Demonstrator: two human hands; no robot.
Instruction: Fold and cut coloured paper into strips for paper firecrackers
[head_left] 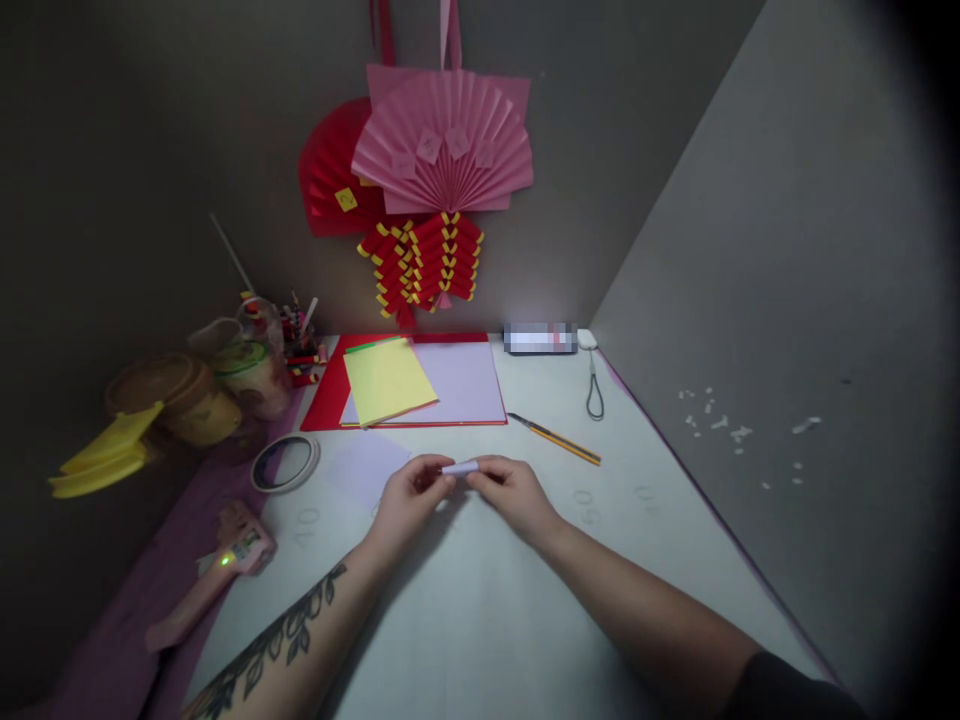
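Between my two hands is a small, thin roll of lilac paper (pixel 460 468), held level just above the table. My left hand (pixel 412 492) pinches its left end between thumb and fingers. The right end is gripped the same way by my right hand (pixel 516 492). A flat sheet of lilac paper (pixel 367 465) lies on the table beside my left hand, partly covered by it. To the right and behind my right hand rests an orange craft knife (pixel 559 440) with its blade pointing toward the paper stack.
Behind the hands lie yellow paper (pixel 390 382), lilac sheets (pixel 465 380) and red card (pixel 322 400). A tape roll (pixel 285 463), a pink glue gun (pixel 217 580) and several cups (pixel 180 400) stand left. Paper fans (pixel 450 140) hang on the wall. A phone-like device (pixel 540 338) is at the back.
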